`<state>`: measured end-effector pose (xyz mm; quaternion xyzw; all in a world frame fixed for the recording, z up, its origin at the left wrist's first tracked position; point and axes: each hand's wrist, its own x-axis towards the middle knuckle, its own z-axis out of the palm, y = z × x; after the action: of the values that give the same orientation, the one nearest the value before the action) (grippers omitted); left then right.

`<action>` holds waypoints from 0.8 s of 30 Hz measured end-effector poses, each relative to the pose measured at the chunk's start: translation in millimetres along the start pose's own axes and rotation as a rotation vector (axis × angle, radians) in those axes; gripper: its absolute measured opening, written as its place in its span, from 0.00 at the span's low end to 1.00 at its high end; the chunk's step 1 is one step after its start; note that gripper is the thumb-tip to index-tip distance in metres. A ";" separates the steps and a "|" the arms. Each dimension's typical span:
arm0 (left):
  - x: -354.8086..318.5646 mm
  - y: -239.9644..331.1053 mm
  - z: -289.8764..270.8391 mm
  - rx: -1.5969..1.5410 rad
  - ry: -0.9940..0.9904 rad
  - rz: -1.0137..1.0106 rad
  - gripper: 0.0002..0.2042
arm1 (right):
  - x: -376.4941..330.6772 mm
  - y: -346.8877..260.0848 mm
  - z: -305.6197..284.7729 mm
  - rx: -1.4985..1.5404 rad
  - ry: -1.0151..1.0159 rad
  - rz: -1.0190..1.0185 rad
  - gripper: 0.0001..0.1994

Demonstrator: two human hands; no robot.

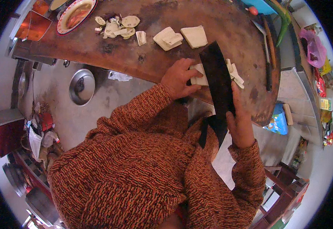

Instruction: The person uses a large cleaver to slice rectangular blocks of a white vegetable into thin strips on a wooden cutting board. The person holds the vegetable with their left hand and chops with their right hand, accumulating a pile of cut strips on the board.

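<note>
My right hand [241, 120] is closed round the lower part of a cleaver [217, 70], whose broad dark blade points away from me. The blade stands over a pale slab of tofu [200, 75] and hides part of it. From the left, my left hand [180, 78] grips this slab, fingers bent on its far side and thumb on its near side. To the right of the blade lie cut tofu strips [235, 73]. Farther back are two stacked tofu pieces [168, 39] and another tofu slab [194, 37]. Whether the edge touches the slab is hidden.
Pale slices [118, 27] lie heaped on the brown wooden table [136, 63], near a red-rimmed plate [75, 17]. Long tools [267, 53] and green leaves [283, 21] line the right side. A metal basin [81, 87] stands on the floor.
</note>
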<state>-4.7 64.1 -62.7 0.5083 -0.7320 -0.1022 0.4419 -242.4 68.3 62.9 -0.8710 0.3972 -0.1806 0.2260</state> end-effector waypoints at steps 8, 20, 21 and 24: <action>0.1 -0.4 -4.1 -0.022 0.004 -0.007 0.18 | 21.2 -10.7 17.6 0.058 -0.212 0.348 0.42; -0.8 2.2 -6.5 0.085 -0.027 0.019 0.21 | -5.4 -20.6 1.0 -0.069 -0.038 0.135 0.42; -0.1 2.3 -4.4 0.091 -0.013 0.027 0.20 | -8.4 -23.1 1.9 -0.064 -0.072 0.168 0.41; 0.3 3.0 -3.4 0.116 0.017 0.045 0.18 | -13.9 -23.3 9.1 -0.083 -0.116 0.179 0.41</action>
<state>-4.1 66.3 -58.7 0.5172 -0.7442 -0.0451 0.4202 -232.3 94.9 66.0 -0.8496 0.4667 -0.0923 0.2276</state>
